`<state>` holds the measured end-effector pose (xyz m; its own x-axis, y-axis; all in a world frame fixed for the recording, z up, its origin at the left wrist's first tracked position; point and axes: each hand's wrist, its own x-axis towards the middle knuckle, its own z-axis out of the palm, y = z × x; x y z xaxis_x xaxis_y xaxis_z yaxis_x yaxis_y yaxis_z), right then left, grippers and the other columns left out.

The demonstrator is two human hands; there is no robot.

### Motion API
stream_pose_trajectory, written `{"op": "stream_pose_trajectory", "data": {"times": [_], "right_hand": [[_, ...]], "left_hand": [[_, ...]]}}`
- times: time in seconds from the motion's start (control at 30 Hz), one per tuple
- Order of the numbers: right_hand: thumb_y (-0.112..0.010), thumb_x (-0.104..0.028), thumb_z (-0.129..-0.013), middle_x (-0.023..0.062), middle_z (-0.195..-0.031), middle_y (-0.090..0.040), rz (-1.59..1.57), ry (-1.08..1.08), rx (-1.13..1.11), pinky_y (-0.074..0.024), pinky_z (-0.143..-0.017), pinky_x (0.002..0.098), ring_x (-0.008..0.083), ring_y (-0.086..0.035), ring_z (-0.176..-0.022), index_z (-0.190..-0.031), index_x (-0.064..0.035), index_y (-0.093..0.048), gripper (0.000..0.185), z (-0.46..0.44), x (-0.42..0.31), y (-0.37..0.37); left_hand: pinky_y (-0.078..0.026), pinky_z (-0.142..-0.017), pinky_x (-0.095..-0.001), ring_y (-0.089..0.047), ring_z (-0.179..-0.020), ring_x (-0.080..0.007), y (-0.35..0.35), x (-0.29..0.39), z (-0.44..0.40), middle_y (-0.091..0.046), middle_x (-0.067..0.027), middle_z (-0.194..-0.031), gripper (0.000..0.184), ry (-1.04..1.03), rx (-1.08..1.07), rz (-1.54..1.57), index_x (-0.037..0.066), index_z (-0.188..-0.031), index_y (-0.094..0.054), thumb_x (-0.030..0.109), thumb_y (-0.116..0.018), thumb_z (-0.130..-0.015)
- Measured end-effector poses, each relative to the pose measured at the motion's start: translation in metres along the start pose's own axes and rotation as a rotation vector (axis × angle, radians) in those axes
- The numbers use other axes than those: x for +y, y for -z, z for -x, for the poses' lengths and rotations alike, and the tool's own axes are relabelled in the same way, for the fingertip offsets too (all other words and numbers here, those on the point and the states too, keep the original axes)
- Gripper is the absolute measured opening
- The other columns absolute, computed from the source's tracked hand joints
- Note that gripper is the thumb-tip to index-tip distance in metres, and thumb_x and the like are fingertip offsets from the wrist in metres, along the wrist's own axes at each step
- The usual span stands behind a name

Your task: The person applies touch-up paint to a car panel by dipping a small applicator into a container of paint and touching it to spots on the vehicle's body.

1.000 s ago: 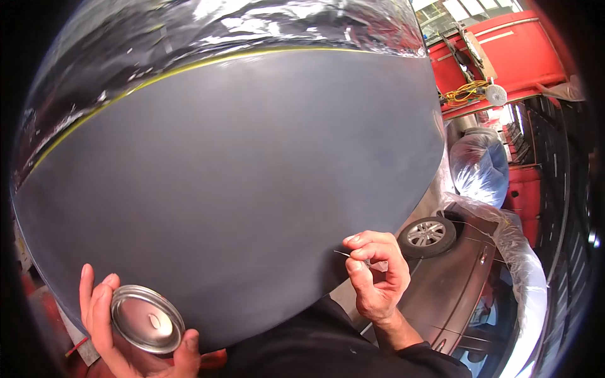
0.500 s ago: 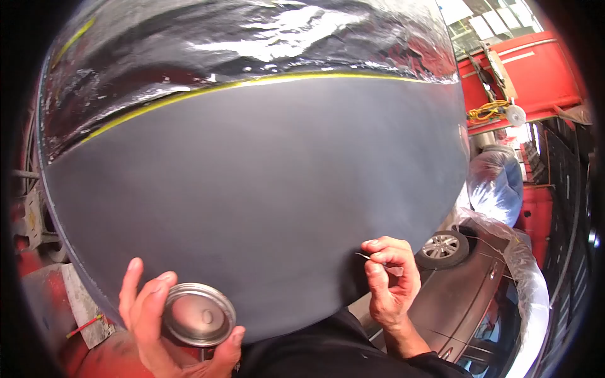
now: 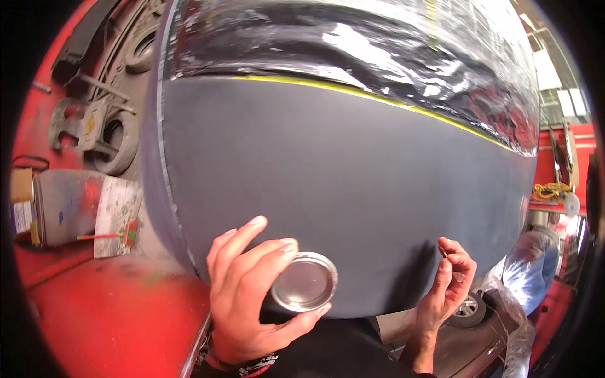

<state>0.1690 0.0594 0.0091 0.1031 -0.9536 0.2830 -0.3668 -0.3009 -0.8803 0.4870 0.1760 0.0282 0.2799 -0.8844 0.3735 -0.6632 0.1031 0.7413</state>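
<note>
My left hand [image 3: 246, 290] grips a small round metal tin [image 3: 305, 281] between fingers and thumb, its shiny flat face and raised rim turned up towards me. Over the lower right of a smooth dark grey vehicle panel [image 3: 328, 164], my right hand [image 3: 452, 283] is closed in a pinch. A thin, small piece shows at its fingertips, too small to name. The hand casts a shadow on the panel. Yellow tape [image 3: 359, 94] borders the grey surface, and wrinkled clear plastic film [image 3: 391, 50] covers the part beyond it.
At left lie tyres [image 3: 120, 142], a stained board [image 3: 116, 214] and a red-handled tool [image 3: 101, 237] on a red surface [image 3: 132, 309]. On the right are a car wheel [image 3: 467, 309], a plastic-wrapped bundle [image 3: 529, 258] and a coiled yellow cord [image 3: 551, 191].
The view has swung left, bringing more of the tyres and red surface into sight. The tin's face is tilted differently. Both hands keep their grips, and the thin piece shows less.
</note>
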Motion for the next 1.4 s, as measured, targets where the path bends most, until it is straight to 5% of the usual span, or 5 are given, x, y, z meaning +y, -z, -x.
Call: {"op": "stream_pose_trajectory", "data": {"times": [0.03, 0.43, 0.87, 1.13, 1.4], "right_hand": [[-0.065, -0.008, -0.119, 0.0224, -0.143, -0.072, -0.003, 0.014, -0.011, -0.0484, -0.126, 0.0476, 0.0291, -0.068, -0.138, -0.128, -0.0028, -0.061, 0.011, -0.003, -0.002, -0.003], [-0.061, -0.004, -0.121, 0.0175, -0.147, -0.073, -0.03, 0.1, -0.245, -0.0512, -0.119, 0.0388, 0.0225, -0.068, -0.137, -0.127, -0.0037, -0.063, 0.007, -0.021, -0.025, -0.047], [-0.06, -0.001, -0.119, 0.0193, -0.145, -0.074, -0.056, 0.17, -0.377, -0.0512, -0.122, 0.0429, 0.0261, -0.069, -0.138, -0.126, -0.0015, -0.062, 0.008, -0.009, -0.047, -0.085], [-0.06, 0.007, -0.113, 0.0195, -0.139, -0.075, -0.076, 0.162, -0.426, -0.0567, -0.118, 0.0445, 0.0282, -0.072, -0.136, -0.126, 0.0003, -0.064, 0.015, 0.018, -0.064, -0.085], [-0.077, 0.01, -0.1, 0.0176, -0.122, -0.083, -0.106, 0.186, -0.523, -0.0644, -0.101, 0.0414, 0.0318, -0.081, -0.12, -0.113, 0.0017, -0.076, 0.015, 0.072, -0.088, -0.081]], "left_hand": [[-0.047, -0.119, -0.064, -0.069, -0.142, -0.0461, 0.003, 0.004, 0.003, -0.081, -0.0154, -0.135, 0.078, 0.041, 0.01, 0.017, 0.005, -0.144, -0.072, 0.028, -0.105, -0.077], [-0.05, -0.118, -0.0638, -0.069, -0.141, -0.0499, 0.036, -0.002, 0.053, -0.081, -0.0191, -0.131, 0.081, 0.096, 0.179, -0.033, 0.0, -0.143, -0.072, 0.029, -0.105, -0.074], [-0.046, -0.122, -0.0639, -0.069, -0.143, -0.0454, 0.065, -0.006, 0.095, -0.08, -0.0155, -0.138, 0.076, 0.195, 0.267, -0.071, 0.001, -0.145, -0.073, 0.031, -0.104, -0.082], [-0.052, -0.121, -0.0575, -0.067, -0.144, -0.0467, 0.075, -0.009, 0.109, -0.079, -0.0195, -0.135, 0.077, 0.162, 0.263, -0.112, -0.002, -0.142, -0.073, 0.026, -0.103, -0.076], [-0.055, -0.119, -0.056, -0.067, -0.143, -0.0471, 0.075, -0.011, 0.123, -0.075, -0.0223, -0.141, 0.08, 0.168, 0.258, -0.008, -0.004, -0.148, -0.067, 0.017, -0.1, -0.078]]}}
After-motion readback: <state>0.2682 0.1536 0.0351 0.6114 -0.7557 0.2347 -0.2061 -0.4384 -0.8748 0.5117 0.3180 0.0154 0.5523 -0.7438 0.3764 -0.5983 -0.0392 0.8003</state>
